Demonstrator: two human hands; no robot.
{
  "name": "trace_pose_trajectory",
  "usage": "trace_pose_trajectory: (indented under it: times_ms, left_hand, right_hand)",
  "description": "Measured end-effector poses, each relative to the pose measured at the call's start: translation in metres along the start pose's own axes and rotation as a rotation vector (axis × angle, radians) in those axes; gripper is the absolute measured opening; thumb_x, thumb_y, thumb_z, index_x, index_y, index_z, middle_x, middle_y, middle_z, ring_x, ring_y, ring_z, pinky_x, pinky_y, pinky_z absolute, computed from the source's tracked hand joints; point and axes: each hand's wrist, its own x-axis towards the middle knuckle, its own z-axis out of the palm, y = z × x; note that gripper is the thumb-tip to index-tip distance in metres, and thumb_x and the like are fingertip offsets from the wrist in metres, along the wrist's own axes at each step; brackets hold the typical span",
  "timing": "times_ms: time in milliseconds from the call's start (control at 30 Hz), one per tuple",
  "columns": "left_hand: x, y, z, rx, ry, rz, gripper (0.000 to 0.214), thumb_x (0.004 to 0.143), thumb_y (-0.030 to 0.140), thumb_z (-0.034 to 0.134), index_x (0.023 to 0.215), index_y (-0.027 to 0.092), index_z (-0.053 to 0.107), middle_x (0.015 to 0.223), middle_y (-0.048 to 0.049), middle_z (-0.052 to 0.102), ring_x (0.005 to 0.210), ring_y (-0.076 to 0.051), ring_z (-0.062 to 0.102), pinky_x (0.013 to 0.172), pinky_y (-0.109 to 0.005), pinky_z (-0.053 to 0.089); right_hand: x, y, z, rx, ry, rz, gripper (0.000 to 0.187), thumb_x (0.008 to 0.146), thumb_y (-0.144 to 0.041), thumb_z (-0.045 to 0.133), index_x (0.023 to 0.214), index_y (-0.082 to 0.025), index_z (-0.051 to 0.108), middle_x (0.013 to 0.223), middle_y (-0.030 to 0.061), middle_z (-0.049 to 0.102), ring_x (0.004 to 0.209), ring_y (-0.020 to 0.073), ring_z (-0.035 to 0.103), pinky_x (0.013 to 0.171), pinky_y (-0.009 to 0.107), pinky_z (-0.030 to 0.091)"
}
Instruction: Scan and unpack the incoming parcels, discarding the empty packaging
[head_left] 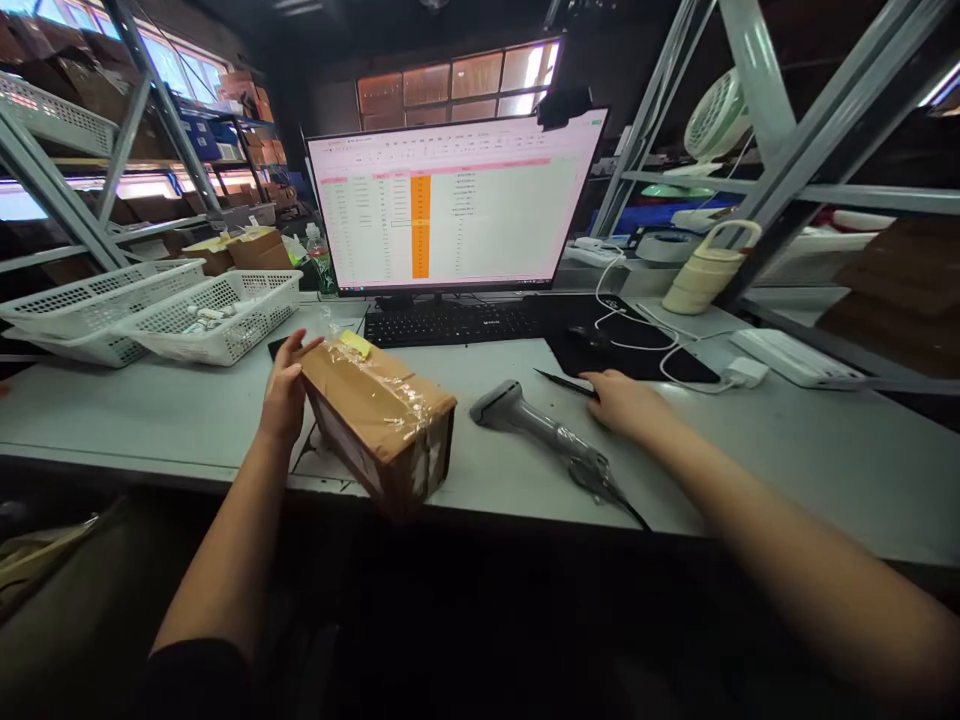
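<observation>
A taped cardboard box [375, 395] rests at the desk's front edge, one lower corner jutting past it. On its top is a small yellow sticky note [355, 344], with shiny clear tape along the seam. My left hand [286, 390] is against the box's left end, fingers spread near the upper corner. Over on the right, my right hand [619, 400] pinches a slim black pen [562, 382], which points left just above the desk. Between box and right hand lies a grey barcode scanner [536, 425], its handle partly wrapped in clear plastic.
A monitor [495, 220] showing a spreadsheet stands behind a black keyboard [450, 322]. The mouse [589, 338] is on a dark mat. White baskets [217, 345] are at left; a cream tumbler [701, 275], white cable [667, 348] and white power strip [799, 358] are at right.
</observation>
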Motion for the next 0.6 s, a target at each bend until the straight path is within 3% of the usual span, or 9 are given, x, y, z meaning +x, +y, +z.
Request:
trace_pose_trajectory:
  times_ms: [67,133,200,267,333,433,500,600]
  left_hand:
    - [-0.020,0.015,0.007,0.154,0.135,0.245,0.053,0.077,0.039,0.062,0.127,0.023,0.058,0.132,-0.0097,0.062,0.132,-0.028,0.053,0.114,-0.044,0.039]
    - [-0.049,0.033,0.018,0.286,0.157,0.494,0.045,0.084,0.039,0.061,0.127,0.026,0.057,0.133,-0.0084,0.060,0.134,-0.027,0.051,0.116,-0.046,0.038]
    - [-0.078,0.049,0.033,0.436,0.028,0.686,0.044,0.087,0.045,0.062,0.127,0.026,0.058,0.131,-0.0085,0.060,0.137,-0.030,0.048,0.117,-0.051,0.037]
    - [-0.099,0.061,0.050,0.643,-0.138,0.781,0.048,0.086,0.047,0.066,0.128,0.025,0.057,0.133,-0.0101,0.058,0.141,-0.034,0.042,0.119,-0.056,0.032]
    - [-0.110,0.067,0.066,0.818,-0.248,0.778,0.051,0.086,0.041,0.067,0.133,0.024,0.053,0.141,-0.0124,0.054,0.146,-0.035,0.035,0.120,-0.059,0.027]
    - [-0.110,0.065,0.079,0.882,-0.279,0.678,0.053,0.088,0.031,0.060,0.139,0.022,0.048,0.149,-0.0137,0.047,0.147,-0.034,0.033,0.121,-0.059,0.026]
    - [-0.108,0.061,0.084,0.872,-0.261,0.614,0.053,0.087,0.028,0.056,0.140,0.022,0.047,0.149,-0.0127,0.048,0.143,-0.032,0.039,0.122,-0.057,0.023]
    - [-0.107,0.056,0.087,0.845,-0.225,0.581,0.054,0.084,0.025,0.052,0.138,0.022,0.049,0.143,-0.0105,0.053,0.136,-0.030,0.045,0.123,-0.055,0.017]
  right_hand:
    - [0.004,-0.001,-0.004,0.139,0.083,0.057,0.046,0.089,-0.014,0.046,0.132,-0.007,0.062,0.125,0.0236,0.061,0.109,0.0334,0.064,0.090,0.042,0.050]
    - [0.004,-0.005,-0.010,0.377,0.171,0.142,0.042,0.086,-0.016,0.048,0.125,-0.007,0.063,0.117,0.0214,0.064,0.099,0.0288,0.066,0.082,0.037,0.053]
    - [-0.002,-0.015,-0.019,0.697,0.249,0.195,0.042,0.085,-0.017,0.048,0.125,-0.010,0.059,0.104,0.0147,0.067,0.077,0.0207,0.065,0.064,0.030,0.052]
    - [-0.017,-0.033,-0.032,0.944,0.311,0.149,0.043,0.087,-0.021,0.046,0.129,-0.013,0.054,0.089,0.0069,0.067,0.058,0.0152,0.057,0.050,0.026,0.044]
    - [-0.042,-0.057,-0.046,1.002,0.343,-0.009,0.040,0.092,-0.029,0.047,0.130,-0.017,0.054,0.079,0.0028,0.066,0.054,0.0148,0.055,0.048,0.025,0.042]
    - [-0.086,-0.092,-0.066,0.838,0.299,-0.322,0.038,0.099,-0.042,0.043,0.124,-0.021,0.062,0.083,0.0043,0.070,0.068,0.0187,0.065,0.059,0.028,0.048]
    - [-0.111,-0.109,-0.074,0.693,0.292,-0.495,0.038,0.103,-0.038,0.039,0.124,-0.021,0.064,0.097,0.0065,0.074,0.083,0.0212,0.069,0.071,0.031,0.052]
    - [-0.136,-0.123,-0.077,0.554,0.380,-0.628,0.040,0.103,-0.025,0.038,0.138,-0.020,0.056,0.113,0.0079,0.073,0.096,0.0219,0.070,0.083,0.034,0.053]
